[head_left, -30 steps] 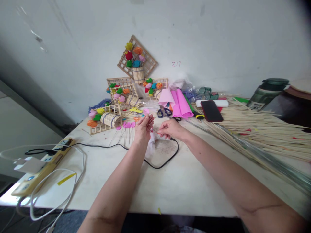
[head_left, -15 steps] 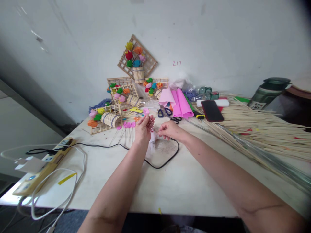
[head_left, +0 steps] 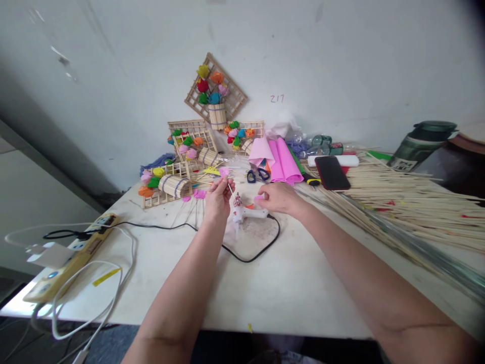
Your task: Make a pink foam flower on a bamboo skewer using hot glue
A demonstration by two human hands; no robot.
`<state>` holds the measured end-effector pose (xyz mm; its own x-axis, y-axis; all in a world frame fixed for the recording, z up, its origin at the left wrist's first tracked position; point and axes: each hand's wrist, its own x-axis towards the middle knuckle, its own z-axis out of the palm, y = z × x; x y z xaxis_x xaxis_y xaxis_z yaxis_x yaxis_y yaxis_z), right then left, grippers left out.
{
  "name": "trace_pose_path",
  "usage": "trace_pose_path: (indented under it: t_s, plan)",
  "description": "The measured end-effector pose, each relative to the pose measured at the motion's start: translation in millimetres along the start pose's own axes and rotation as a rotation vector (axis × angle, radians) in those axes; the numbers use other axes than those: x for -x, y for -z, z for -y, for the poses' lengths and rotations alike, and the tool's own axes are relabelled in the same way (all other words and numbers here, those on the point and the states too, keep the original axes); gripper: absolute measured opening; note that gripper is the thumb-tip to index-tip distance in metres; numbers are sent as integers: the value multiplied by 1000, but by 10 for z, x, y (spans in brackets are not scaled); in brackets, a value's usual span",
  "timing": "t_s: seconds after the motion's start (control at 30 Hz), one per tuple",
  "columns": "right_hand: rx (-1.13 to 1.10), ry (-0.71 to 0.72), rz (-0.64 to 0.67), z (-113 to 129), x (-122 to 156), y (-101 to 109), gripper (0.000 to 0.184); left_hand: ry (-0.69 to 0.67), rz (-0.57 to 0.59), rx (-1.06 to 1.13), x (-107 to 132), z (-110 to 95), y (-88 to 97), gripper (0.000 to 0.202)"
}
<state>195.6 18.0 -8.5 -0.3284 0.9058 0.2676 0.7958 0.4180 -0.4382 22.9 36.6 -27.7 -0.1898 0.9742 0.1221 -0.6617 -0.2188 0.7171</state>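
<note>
Your left hand (head_left: pixel 217 200) and right hand (head_left: pixel 279 197) are bare, without gloves, rings or a watch, and both forearms are uncovered along their visible length, with no sleeve edge showing anywhere up to the lower frame border.

Both forearms reach forward, left hand (head_left: pixel 216 196) raised, fingers pinched; right hand (head_left: pixel 278 197) curled.

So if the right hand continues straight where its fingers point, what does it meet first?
Probably the thin stick held in the left hand. The right hand points leftward above the glue gun; depth is unclear.
</note>
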Motion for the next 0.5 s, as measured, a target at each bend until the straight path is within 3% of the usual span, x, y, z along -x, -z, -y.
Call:
trace_pose_path:
  t_s: [0.1, 0.23, 0.37, 0.5]
  plan:
    - [171, 56, 117, -11, 23, -38, 27, -30, 15, 0, -48, -30, 51, 11]
    - [332, 114, 264, 44, 51, -245, 37, -91, 5, 1, -125, -70, 132, 12]
    - [397, 83, 248, 145, 85, -480, 52, -132, -3, 9, -181, -128, 194, 12]
    - [425, 50, 180, 188, 122, -585, 46, -144, -26, 2, -193, -172, 212, 11]
